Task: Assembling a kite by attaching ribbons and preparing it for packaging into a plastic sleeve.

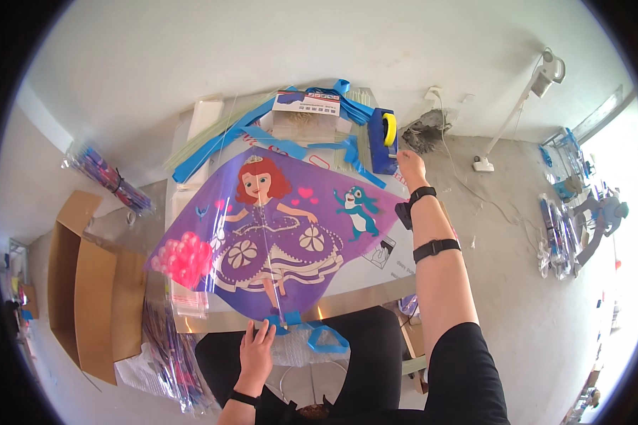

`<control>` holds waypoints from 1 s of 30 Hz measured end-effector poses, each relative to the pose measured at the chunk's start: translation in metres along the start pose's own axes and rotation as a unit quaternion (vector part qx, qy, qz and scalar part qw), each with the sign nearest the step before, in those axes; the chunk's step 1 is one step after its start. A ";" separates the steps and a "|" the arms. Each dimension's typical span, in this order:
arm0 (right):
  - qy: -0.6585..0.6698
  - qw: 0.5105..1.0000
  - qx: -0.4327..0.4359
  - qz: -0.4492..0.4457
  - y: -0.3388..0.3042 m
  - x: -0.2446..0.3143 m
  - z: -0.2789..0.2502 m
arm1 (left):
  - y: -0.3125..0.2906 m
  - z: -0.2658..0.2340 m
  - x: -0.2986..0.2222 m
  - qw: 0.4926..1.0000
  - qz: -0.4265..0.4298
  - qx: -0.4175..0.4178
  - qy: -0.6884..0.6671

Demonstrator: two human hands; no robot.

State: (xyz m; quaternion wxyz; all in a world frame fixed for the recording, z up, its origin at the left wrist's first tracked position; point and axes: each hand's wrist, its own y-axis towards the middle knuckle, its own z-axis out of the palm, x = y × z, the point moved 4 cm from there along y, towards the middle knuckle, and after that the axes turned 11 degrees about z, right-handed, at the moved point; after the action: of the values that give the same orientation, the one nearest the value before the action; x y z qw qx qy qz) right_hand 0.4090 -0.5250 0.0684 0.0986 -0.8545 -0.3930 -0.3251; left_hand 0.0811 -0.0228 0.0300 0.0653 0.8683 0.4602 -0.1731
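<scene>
A purple kite [312, 244] printed with a princess figure, a blue rabbit and pink balloons lies spread over the table. My left hand [255, 354] is at its lower tip, fingers stretched out and apart beside a blue ribbon tail [328, 340] that hangs off the table edge. At the far right, my right hand [410, 170] is closed at the near end of a blue tape dispenser [382, 145] with a yellow roll [390, 129]. What its fingertips pinch, if anything, is too small to make out.
Behind the kite stand a small box [307, 103], blue ribbon strips [223, 145] and thin pale rods [209, 127]. An open cardboard box [96, 297] and bundled packs [110, 177] are on the left. A white stick vacuum [521, 106] leans at the right wall.
</scene>
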 end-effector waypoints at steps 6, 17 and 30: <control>0.145 0.966 0.123 0.174 0.024 -0.004 0.018 | 0.005 0.001 -0.001 1.000 0.005 0.009 -0.006; 0.461 0.832 0.185 0.247 -0.003 -0.011 0.026 | 0.002 -0.001 0.002 1.000 -0.005 0.003 -0.018; -0.279 0.956 -0.025 -0.086 0.009 -0.050 0.056 | -0.005 -0.003 -0.005 1.000 -0.002 -0.001 -0.013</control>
State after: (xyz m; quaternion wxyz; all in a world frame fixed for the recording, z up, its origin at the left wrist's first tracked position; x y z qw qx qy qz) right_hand 0.4181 -0.5374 -0.0057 -0.0642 -0.8762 -0.4689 -0.0908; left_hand 0.0752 -0.0228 0.0347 0.0721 0.8651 0.4609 -0.1844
